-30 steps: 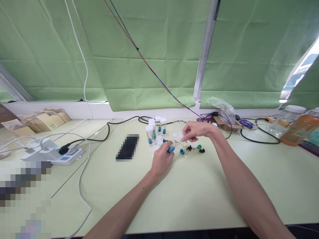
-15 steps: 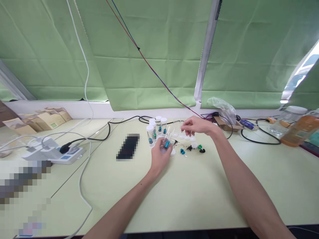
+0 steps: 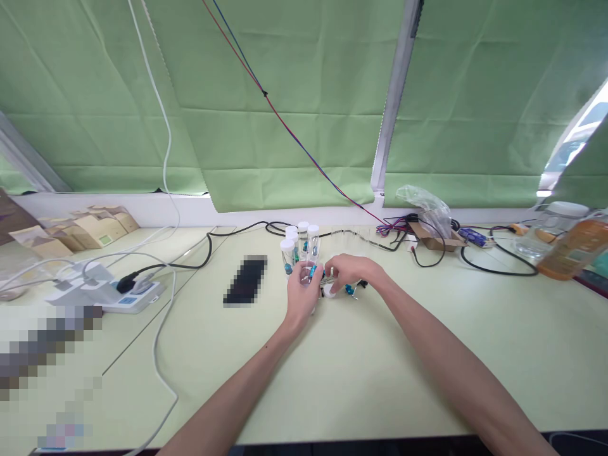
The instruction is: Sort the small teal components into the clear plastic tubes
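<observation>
My left hand (image 3: 300,296) is closed around a clear tube with a small blue part (image 3: 313,271) showing in it. Just to the right, my right hand (image 3: 354,268) points its curled fingers down toward the tube; whatever is between the fingertips is hidden. Below those fingertips lies a white cap (image 3: 329,291). Behind my left hand stand several clear vials (image 3: 287,258) with white caps, small coloured parts inside. Small blue parts (image 3: 350,289) lie on the table under my right wrist, which covers other caps and parts.
A dark, pixelated rectangle (image 3: 246,281) lies left of the vials. Farther left are a white power strip (image 3: 135,297) and loose cables. Small paper boxes (image 3: 95,227) stand at the back left. An open carton (image 3: 439,235) with wires and an orange bottle (image 3: 572,250) are on the right.
My right hand has come down and to the left, close to my left hand, and now covers several loose caps and parts. My left hand still grips the tube in nearly the same place.
</observation>
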Action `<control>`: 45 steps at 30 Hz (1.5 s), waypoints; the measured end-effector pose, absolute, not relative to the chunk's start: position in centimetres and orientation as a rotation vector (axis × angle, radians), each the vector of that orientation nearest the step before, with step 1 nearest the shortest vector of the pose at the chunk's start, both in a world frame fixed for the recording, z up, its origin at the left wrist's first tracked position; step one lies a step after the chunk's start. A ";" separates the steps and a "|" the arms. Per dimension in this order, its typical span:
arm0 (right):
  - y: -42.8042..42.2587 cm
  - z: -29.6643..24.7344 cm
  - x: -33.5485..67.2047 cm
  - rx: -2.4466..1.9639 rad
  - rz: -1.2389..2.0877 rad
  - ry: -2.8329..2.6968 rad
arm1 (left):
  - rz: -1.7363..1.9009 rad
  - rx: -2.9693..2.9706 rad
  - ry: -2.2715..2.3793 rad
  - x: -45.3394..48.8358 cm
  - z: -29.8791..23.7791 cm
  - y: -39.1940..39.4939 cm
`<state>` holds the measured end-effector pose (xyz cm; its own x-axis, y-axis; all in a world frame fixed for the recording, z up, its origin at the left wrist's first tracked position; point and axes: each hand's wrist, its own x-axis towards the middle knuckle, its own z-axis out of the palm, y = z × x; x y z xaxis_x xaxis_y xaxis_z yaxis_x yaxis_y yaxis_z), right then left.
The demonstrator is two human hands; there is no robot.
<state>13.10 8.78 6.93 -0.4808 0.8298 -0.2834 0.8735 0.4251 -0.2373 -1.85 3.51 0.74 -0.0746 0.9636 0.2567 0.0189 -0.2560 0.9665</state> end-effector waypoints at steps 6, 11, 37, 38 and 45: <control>8.4 5.6 11.9 1.457 -0.548 2.512 | 1.448 1.362 1.096 -1.8 0.7 3.5; 8.4 5.2 11.6 1.475 -0.598 2.513 | 1.434 1.368 1.105 -1.9 0.6 3.4; 9.6 6.9 14.5 1.562 -0.460 2.572 | 1.324 1.025 0.830 -2.0 1.0 3.7; 9.5 6.7 14.3 1.575 -0.451 2.551 | 1.327 1.046 0.829 -2.0 1.0 3.7; 8.6 6.5 13.0 1.653 -0.379 2.413 | 1.346 1.117 0.859 -2.1 1.1 3.6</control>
